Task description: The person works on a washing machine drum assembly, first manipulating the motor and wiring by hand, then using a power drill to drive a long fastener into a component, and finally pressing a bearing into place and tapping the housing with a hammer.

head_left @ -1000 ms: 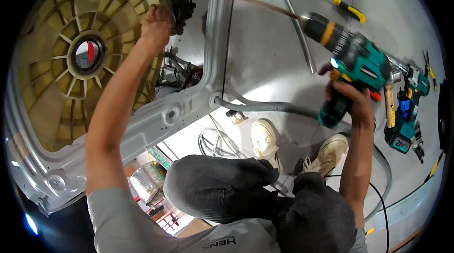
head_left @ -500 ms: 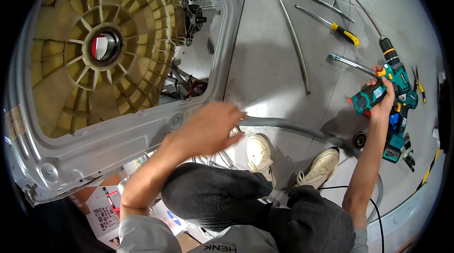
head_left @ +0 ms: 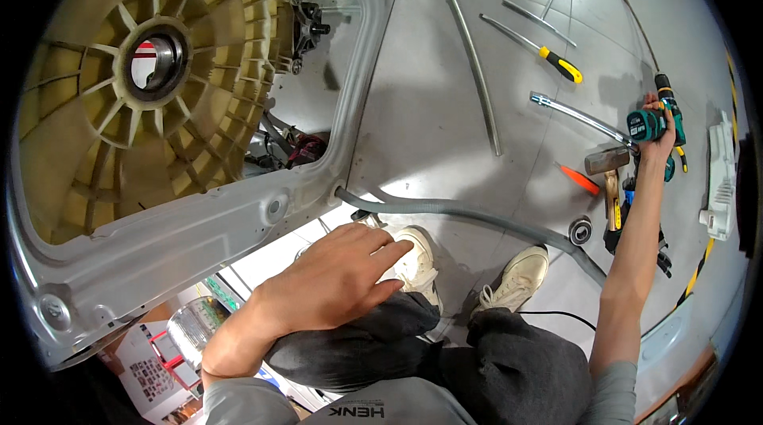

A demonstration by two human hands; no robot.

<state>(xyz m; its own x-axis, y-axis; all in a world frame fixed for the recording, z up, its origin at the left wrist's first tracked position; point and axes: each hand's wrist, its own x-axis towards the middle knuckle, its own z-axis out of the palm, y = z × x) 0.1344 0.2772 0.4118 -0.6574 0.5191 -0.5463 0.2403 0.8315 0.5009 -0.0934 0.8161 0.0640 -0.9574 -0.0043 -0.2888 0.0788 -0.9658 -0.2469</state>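
My right hand (head_left: 660, 135) grips a teal and black cordless drill (head_left: 668, 99) by its handle at the far right. A long thin bit (head_left: 640, 32) sticks out of its chuck, pointing away from me. The drill's battery end faces up toward me. My left hand (head_left: 338, 274) hovers over my knee and shoe with its fingers stretched out and nothing held. Beyond it, at the left, stands a grey metal appliance casing (head_left: 199, 222). Inside shows a yellowish ribbed plastic tub (head_left: 226, 131) with a round metal-lined hole (head_left: 165, 59) at its centre.
On the floor lie a metal tube (head_left: 478, 79), a yellow-black screwdriver (head_left: 560, 65), a T-handled wrench (head_left: 543, 21), a socket wrench (head_left: 584, 118), a hammer (head_left: 607, 161), an orange pointed tool (head_left: 580, 179) and a bearing (head_left: 580, 230). A grey hose (head_left: 469, 212) runs from the casing past my shoes.
My right hand has carried the drill right and turned it, battery end up. The hammer and orange tool have come into sight. My left hand has drawn nearer to me; the view has shifted somewhat.
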